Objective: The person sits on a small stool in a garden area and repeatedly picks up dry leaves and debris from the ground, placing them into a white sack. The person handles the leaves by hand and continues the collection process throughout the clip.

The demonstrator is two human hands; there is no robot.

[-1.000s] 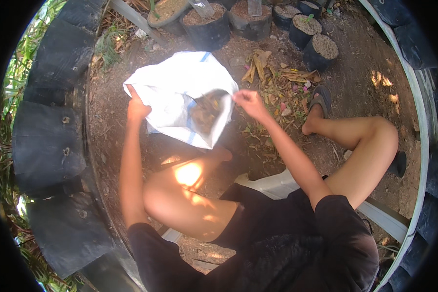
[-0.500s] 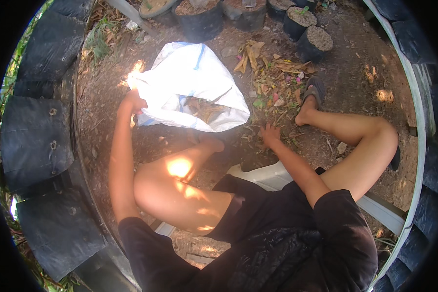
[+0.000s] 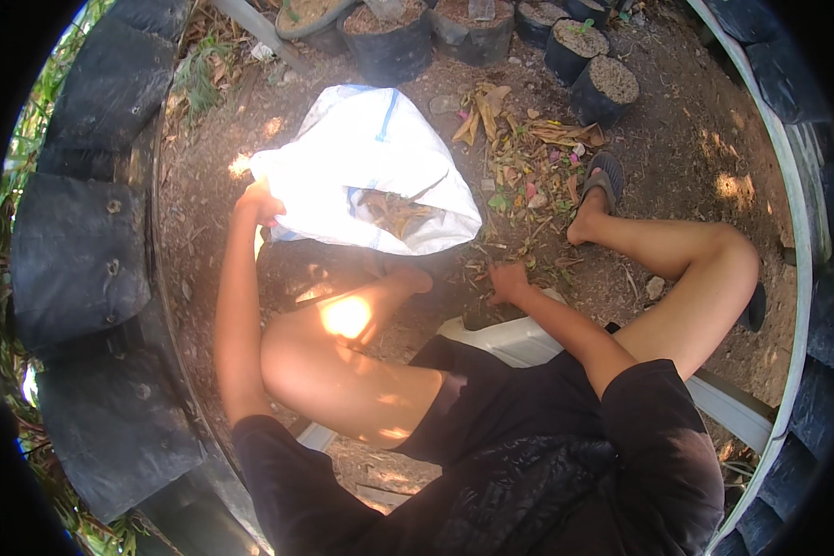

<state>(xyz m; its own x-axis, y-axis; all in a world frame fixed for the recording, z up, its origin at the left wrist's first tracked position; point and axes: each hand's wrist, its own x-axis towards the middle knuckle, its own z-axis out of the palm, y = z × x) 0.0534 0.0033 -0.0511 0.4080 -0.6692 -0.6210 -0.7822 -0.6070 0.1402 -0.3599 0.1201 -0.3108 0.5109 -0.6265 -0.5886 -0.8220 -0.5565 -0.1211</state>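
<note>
Over brown, leaf-strewn soil (image 3: pixel 551 250), the right hand (image 3: pixel 510 282) — now off the white woven-plastic sack (image 3: pixel 371 157) — spreads loosely, apparently empty; the left hand (image 3: pixel 262 202) alone clasps the sack.

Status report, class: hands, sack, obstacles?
Left hand grips white sack. Right hand near leaf litter, grasp unclear. Sack open, dry debris inside. Possible obstacle: right foot beside litter.
</note>
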